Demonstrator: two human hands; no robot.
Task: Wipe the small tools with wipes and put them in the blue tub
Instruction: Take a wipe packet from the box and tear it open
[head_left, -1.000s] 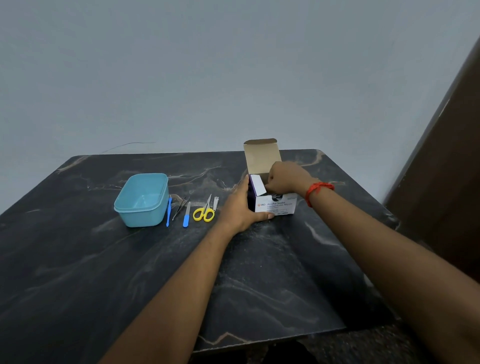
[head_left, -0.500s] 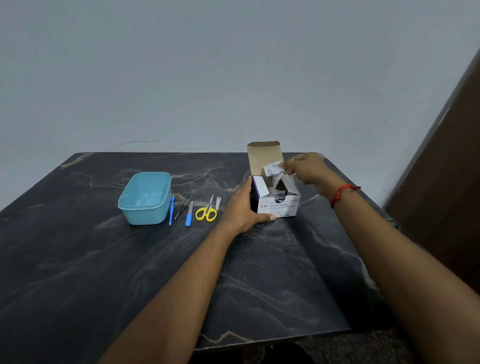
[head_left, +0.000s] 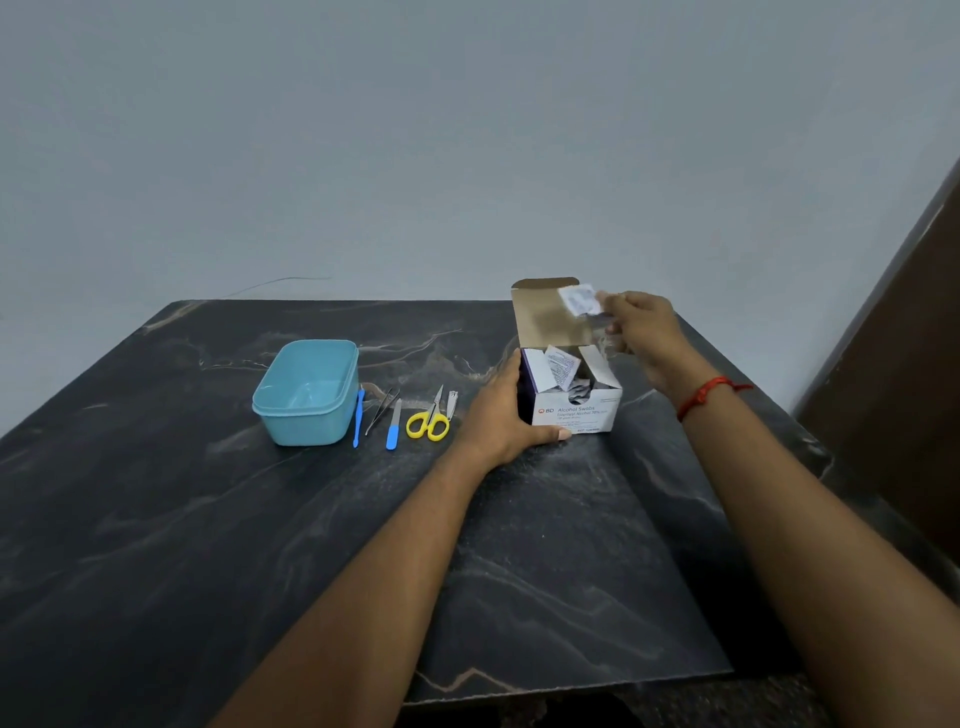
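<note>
A white box of alcohol swabs (head_left: 576, 413) stands open on the dark table, its flap up. My left hand (head_left: 501, 415) grips the box's left side. Above the box, my right hand (head_left: 641, 325) pinches one white swab packet (head_left: 577, 299). More packets stick up inside the box. Left of the box lies a row of small tools: a nail clipper (head_left: 452, 404), yellow-handled scissors (head_left: 429, 422), a blue-handled file (head_left: 394, 424), tweezers (head_left: 380, 410) and a thin blue stick (head_left: 358, 418). The empty blue tub (head_left: 306, 392) stands at the row's left end.
The dark marbled table (head_left: 260, 545) reaches the grey wall at the back. A brown panel (head_left: 904, 364) rises just past the table's right edge. A thin wire (head_left: 280, 281) lies at the back edge.
My right hand came up out of the box and lifted a swab packet above it. My left hand stayed on the box.
</note>
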